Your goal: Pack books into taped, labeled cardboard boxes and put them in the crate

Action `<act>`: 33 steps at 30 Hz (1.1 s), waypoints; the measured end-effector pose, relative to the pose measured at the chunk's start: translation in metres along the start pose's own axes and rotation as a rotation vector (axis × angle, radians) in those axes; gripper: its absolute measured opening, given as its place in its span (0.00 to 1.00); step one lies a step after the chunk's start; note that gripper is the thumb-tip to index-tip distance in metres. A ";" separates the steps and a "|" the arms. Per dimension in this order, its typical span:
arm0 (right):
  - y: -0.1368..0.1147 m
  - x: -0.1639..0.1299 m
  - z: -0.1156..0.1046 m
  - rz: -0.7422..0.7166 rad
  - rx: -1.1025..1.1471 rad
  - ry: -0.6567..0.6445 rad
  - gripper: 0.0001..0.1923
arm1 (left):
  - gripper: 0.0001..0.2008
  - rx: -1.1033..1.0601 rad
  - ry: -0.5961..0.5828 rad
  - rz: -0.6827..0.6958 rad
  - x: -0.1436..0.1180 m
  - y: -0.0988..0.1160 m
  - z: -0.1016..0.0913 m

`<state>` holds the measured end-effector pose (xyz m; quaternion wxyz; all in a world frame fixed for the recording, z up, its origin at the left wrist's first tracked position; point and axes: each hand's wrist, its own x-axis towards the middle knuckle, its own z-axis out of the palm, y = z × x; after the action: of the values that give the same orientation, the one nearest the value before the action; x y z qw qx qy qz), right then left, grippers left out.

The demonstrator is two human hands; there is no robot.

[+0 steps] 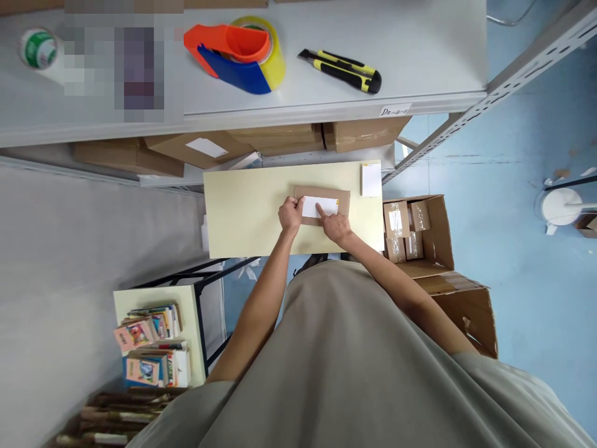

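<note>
A small brown cardboard box (345,202) lies on the pale yellow tabletop in front of me. On its upper face is a white label (310,207) with a small yellow mark at its right end. At the label's left edge, my left hand (291,213) is closed, thumb and fingers pinching the edge. My right hand (334,225) rests over the box's near right part, its index finger stretched out onto the label and the other fingers partly bent. Nothing is held in the right hand.
A stack of white labels (371,180) sits at the table's (247,211) far right corner. The shelf (429,50) ahead carries a tape dispenser (242,53) and a utility knife (342,70). Open cartons (438,233) stand at right; books (156,342) are stacked at left.
</note>
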<state>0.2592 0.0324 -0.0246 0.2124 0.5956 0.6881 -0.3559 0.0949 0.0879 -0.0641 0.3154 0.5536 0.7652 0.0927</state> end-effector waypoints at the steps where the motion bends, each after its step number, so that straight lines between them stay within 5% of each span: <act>1: -0.002 0.002 0.001 0.008 0.000 0.015 0.43 | 0.10 -0.026 -0.012 0.027 -0.001 -0.006 0.000; 6: -0.005 -0.002 0.008 -0.035 -0.058 0.013 0.46 | 0.24 -0.237 -0.155 0.169 -0.005 -0.031 -0.005; 12: 0.030 -0.031 0.025 -0.056 0.012 0.130 0.42 | 0.26 -0.364 -0.147 0.098 0.002 -0.050 -0.007; 17: 0.077 -0.059 0.075 0.258 0.378 0.334 0.39 | 0.25 -0.479 0.006 -0.130 -0.024 -0.080 -0.001; 22: 0.086 -0.047 0.110 0.105 0.753 0.331 0.45 | 0.28 -0.661 -0.169 -0.331 -0.055 -0.101 -0.002; 28: 0.068 -0.039 0.091 -0.010 0.861 0.354 0.47 | 0.38 -0.489 -0.185 -0.289 -0.051 -0.073 -0.009; 33: 0.084 -0.092 0.072 0.018 1.180 0.657 0.46 | 0.36 -0.453 -0.141 0.029 -0.067 -0.026 -0.031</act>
<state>0.3497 -0.0799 -0.0260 -0.3658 0.6948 0.4026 -0.4705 0.0687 0.0235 -0.0272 0.4828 0.4849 0.6928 0.2277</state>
